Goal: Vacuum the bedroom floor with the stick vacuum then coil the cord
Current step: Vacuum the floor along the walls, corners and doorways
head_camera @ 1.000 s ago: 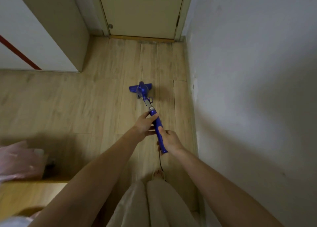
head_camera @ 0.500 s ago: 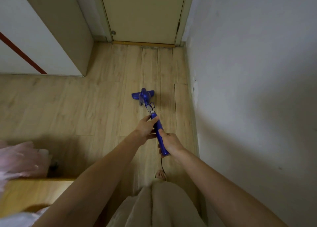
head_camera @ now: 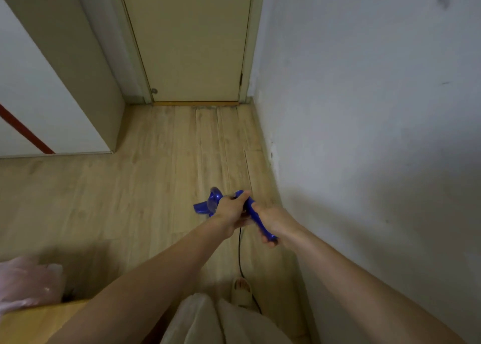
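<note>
Where the pale wood-plank floor runs to a closed cream door beside a grey wall, both hands grip the blue stick vacuum: left hand forward, right hand on the handle end; its black cord trails floorward.
</note>
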Action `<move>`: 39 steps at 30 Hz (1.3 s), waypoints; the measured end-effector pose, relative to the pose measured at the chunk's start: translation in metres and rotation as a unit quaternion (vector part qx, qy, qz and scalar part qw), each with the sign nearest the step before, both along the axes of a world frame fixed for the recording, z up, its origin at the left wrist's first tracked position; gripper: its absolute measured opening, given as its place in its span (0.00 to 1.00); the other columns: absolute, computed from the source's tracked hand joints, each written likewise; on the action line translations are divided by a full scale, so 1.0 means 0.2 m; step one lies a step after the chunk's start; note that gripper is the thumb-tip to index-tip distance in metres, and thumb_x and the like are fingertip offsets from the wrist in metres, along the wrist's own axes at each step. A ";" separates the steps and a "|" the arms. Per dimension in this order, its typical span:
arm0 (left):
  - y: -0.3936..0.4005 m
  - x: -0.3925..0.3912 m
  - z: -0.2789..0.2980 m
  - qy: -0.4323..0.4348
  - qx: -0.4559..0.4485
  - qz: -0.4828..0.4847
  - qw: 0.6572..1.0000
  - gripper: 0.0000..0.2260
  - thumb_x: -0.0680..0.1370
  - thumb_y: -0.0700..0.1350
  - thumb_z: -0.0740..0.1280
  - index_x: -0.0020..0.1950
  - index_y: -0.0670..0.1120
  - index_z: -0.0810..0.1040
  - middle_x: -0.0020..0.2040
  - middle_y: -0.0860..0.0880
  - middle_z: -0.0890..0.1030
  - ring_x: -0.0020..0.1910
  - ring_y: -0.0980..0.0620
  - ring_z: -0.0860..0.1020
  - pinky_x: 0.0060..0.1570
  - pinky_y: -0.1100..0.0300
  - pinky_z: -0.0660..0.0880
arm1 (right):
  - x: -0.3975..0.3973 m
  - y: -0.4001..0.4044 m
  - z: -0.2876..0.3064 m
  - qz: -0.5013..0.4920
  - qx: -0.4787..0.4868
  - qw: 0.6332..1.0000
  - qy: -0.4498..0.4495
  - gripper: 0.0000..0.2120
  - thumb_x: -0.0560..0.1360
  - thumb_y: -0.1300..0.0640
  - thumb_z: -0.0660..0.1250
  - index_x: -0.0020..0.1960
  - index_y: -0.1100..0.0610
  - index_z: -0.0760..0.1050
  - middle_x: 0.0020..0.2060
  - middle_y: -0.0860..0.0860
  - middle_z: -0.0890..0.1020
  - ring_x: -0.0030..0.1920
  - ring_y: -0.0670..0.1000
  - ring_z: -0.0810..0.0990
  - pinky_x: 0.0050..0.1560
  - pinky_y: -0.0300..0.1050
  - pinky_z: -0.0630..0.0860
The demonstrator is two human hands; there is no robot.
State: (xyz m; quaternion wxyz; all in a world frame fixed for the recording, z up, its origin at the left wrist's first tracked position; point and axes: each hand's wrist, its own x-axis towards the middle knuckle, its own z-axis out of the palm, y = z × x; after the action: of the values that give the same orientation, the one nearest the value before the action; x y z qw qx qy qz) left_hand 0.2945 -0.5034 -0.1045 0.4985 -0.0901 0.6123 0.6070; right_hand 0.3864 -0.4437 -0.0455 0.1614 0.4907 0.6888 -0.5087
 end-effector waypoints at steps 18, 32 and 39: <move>-0.13 -0.04 -0.15 -0.021 0.019 -0.078 0.997 0.15 0.79 0.45 0.67 0.61 0.38 0.73 0.49 0.40 0.81 0.45 0.46 0.81 0.36 0.55 0.80 | 0.07 -0.12 -0.15 -0.120 -0.138 0.982 0.055 0.18 0.81 0.47 0.61 0.58 0.62 0.73 0.39 0.58 0.84 0.34 0.52 0.84 0.36 0.43 0.81; 0.25 -0.63 -0.40 0.011 -0.077 -0.017 0.997 0.20 0.80 0.42 0.65 0.71 0.45 0.66 0.50 0.43 0.80 0.48 0.44 0.80 0.44 0.52 0.79 | -0.60 0.25 -0.57 -0.071 -0.160 0.984 0.010 0.19 0.82 0.47 0.58 0.59 0.63 0.73 0.45 0.58 0.83 0.36 0.51 0.81 0.34 0.42 0.78; 0.46 -0.83 -0.40 0.009 -0.066 0.002 0.998 0.17 0.81 0.42 0.64 0.69 0.45 0.68 0.52 0.43 0.81 0.48 0.46 0.80 0.43 0.53 0.79 | -0.77 0.47 -0.60 -0.032 -0.111 0.992 0.049 0.17 0.82 0.46 0.57 0.54 0.61 0.73 0.38 0.54 0.80 0.31 0.49 0.78 0.32 0.40 0.78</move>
State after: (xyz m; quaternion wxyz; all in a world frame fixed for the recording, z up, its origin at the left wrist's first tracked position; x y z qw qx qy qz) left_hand 0.1287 -0.4109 -0.1855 0.4842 -0.1187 0.6557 0.5670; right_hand 0.2326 -0.3499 -0.1664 0.1643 0.4659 0.6192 -0.6104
